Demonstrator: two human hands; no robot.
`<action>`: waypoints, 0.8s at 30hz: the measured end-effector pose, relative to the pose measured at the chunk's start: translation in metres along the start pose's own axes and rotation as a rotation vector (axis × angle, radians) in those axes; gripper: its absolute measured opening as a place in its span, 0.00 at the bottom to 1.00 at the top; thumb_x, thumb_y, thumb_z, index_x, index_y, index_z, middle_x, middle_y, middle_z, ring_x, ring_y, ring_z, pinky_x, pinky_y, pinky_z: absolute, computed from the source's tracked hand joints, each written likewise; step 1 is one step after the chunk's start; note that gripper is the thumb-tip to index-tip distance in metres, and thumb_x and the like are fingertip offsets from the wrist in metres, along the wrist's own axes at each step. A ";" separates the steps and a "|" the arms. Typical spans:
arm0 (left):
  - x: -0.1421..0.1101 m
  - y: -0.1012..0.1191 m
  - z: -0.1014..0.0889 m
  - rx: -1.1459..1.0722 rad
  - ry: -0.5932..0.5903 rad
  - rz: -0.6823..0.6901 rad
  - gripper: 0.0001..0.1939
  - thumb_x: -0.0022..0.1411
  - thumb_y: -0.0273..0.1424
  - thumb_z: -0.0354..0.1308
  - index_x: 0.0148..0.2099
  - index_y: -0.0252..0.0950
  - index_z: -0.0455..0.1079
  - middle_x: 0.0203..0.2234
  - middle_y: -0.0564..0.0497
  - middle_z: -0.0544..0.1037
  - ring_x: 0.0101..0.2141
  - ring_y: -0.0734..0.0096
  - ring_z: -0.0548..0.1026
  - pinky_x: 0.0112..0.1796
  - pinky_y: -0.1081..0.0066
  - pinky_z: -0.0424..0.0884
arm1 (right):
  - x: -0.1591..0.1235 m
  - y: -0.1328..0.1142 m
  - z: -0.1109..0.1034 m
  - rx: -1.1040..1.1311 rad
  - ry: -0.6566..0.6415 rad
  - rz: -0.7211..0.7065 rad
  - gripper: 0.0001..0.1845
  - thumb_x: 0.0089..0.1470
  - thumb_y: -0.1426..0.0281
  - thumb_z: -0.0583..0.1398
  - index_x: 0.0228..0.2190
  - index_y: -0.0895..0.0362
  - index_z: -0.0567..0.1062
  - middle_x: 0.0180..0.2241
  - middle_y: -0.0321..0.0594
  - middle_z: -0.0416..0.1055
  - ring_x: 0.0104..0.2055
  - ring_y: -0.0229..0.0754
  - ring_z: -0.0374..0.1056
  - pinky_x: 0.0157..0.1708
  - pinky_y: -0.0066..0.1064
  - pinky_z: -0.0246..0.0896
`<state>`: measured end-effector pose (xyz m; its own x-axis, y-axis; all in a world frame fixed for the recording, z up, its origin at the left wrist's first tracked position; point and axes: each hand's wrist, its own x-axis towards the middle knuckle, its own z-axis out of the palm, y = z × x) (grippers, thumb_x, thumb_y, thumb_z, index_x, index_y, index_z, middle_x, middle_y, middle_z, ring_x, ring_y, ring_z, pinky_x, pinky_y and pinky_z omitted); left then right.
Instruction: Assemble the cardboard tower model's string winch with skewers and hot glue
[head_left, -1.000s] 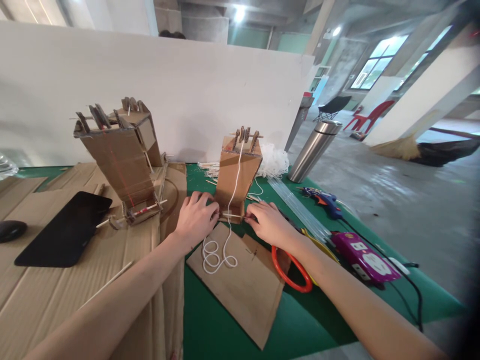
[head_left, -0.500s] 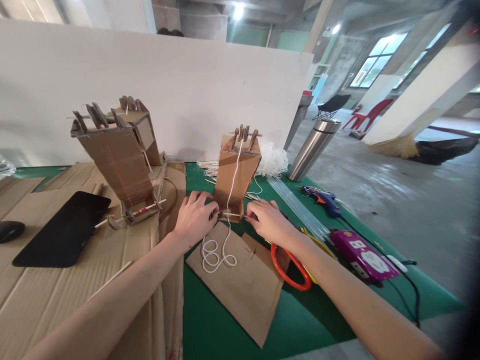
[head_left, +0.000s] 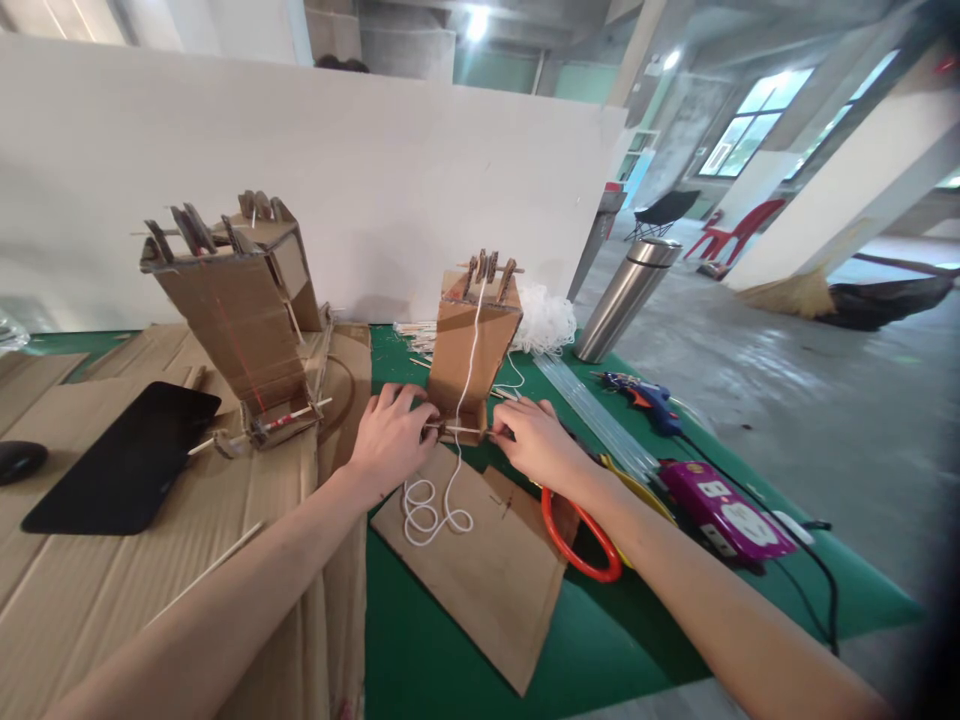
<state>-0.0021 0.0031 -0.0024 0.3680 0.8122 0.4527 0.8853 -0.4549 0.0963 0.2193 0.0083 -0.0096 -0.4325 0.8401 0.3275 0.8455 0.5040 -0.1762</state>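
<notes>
A small cardboard tower [head_left: 469,350] stands upright on the green table, with a cardboard pulley [head_left: 484,268] at its top. White string [head_left: 438,530] runs from the pulley down the front, over a thin wooden stick [head_left: 463,429], and lies in loops on a flat cardboard piece [head_left: 480,590]. The stick crosses the tower's base from side to side. My left hand [head_left: 395,430] is closed at the stick's left end, fingertips partly hidden. At the right end, my right hand [head_left: 536,440] pinches the stick between thumb and fingers.
Another cardboard model [head_left: 232,320] stands at left beside a black phone [head_left: 124,458]. Near my right forearm lie orange-handled scissors [head_left: 581,565], a purple power strip [head_left: 727,510], a blue glue gun [head_left: 649,400] and clear glue sticks [head_left: 596,415]. A steel flask [head_left: 628,300] stands behind.
My left hand has shifted very slightly, and a little more of the stick shows beside its fingers. My right hand, the tower and the string loops look unchanged.
</notes>
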 end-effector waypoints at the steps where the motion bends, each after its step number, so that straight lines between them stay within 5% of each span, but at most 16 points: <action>1: 0.000 0.000 0.000 -0.001 0.001 0.000 0.08 0.58 0.32 0.56 0.39 0.43 0.74 0.46 0.49 0.72 0.48 0.57 0.64 0.45 0.58 0.67 | 0.000 0.000 0.000 -0.001 0.002 -0.002 0.09 0.52 0.76 0.58 0.23 0.56 0.64 0.27 0.36 0.69 0.37 0.44 0.62 0.35 0.32 0.41; 24: 0.001 0.002 -0.003 -0.029 -0.014 -0.045 0.09 0.62 0.30 0.50 0.36 0.42 0.72 0.46 0.50 0.70 0.49 0.58 0.62 0.45 0.59 0.67 | 0.001 -0.002 0.002 0.011 -0.003 0.001 0.09 0.51 0.76 0.58 0.24 0.55 0.63 0.28 0.35 0.69 0.37 0.43 0.61 0.36 0.33 0.42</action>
<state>-0.0008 0.0016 0.0012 0.3319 0.8370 0.4351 0.8925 -0.4279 0.1423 0.2171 0.0084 -0.0106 -0.4324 0.8412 0.3247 0.8425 0.5053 -0.1870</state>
